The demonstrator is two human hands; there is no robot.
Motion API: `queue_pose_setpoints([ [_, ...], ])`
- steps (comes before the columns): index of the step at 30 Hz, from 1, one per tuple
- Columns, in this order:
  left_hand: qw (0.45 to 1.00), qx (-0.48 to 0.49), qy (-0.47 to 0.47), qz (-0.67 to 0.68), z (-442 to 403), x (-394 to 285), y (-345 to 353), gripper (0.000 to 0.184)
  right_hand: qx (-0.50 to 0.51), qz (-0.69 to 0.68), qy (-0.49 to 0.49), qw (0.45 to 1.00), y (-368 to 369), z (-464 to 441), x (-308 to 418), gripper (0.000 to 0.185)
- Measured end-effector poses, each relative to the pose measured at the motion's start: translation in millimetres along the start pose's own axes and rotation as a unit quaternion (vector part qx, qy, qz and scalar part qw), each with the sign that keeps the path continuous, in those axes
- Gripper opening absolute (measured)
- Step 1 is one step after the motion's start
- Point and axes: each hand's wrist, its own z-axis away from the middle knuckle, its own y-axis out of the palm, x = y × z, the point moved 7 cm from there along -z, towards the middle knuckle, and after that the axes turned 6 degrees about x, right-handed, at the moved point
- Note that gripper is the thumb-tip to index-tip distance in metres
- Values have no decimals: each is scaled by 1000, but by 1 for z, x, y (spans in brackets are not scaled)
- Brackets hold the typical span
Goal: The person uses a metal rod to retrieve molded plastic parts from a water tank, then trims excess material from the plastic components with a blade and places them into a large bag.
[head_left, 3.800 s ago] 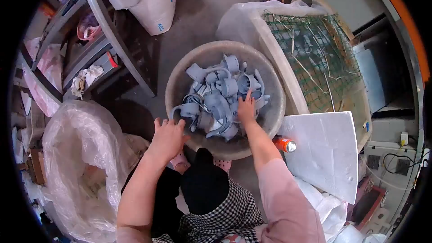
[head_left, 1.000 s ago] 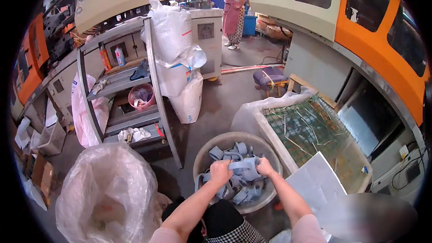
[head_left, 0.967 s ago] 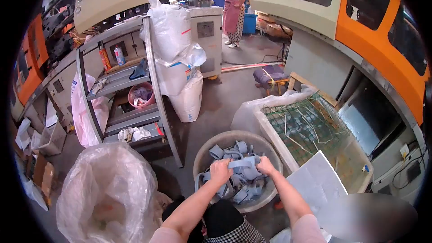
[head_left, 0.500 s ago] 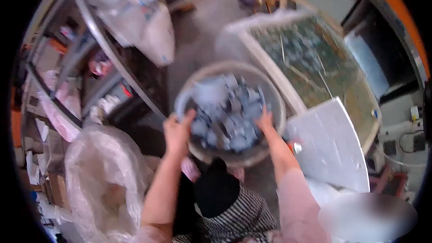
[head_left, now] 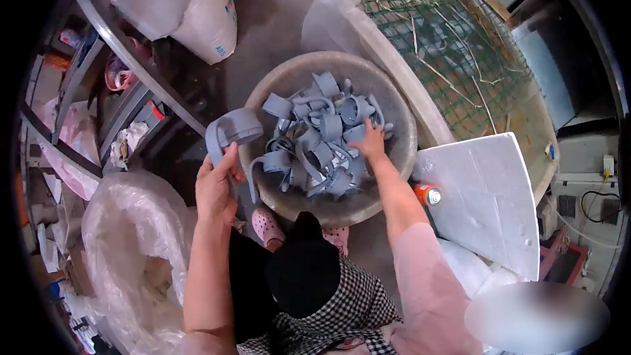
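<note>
Left hand (head_left: pixel 217 184) holding gray part (head_left: pixel 242 126), right hand (head_left: pixel 369 141) in basin (head_left: pixel 328 62), its grip unclear

The ringed part (head_left: pixel 243 125) in the left hand (head_left: pixel 218 181) looks like smooth, matt plastic — so do the parts (head_left: pixel 322 148) under the right hand (head_left: pixel 369 141), in a dull tub (head_left: pixel 279 80). Left of the left hand: a glossy, crinkled plastic bag (head_left: pixel 118 223).
</note>
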Motion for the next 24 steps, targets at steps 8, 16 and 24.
queue_pose_setpoints([
  [8, 988, 16, 103, -117, 9, -3, 27, 19, 108, -547, 68, 828, -105, 54, 44, 70],
  [16, 938, 148, 262, -173, 28, -1, 62, 23, 356, -788, 2, 503, -167, 155, 176, 60],
  [24, 938, 247, 185, -159, 34, 7, 61, 27, 434, -778, -14, 455, -170, 180, 209, 54],
])
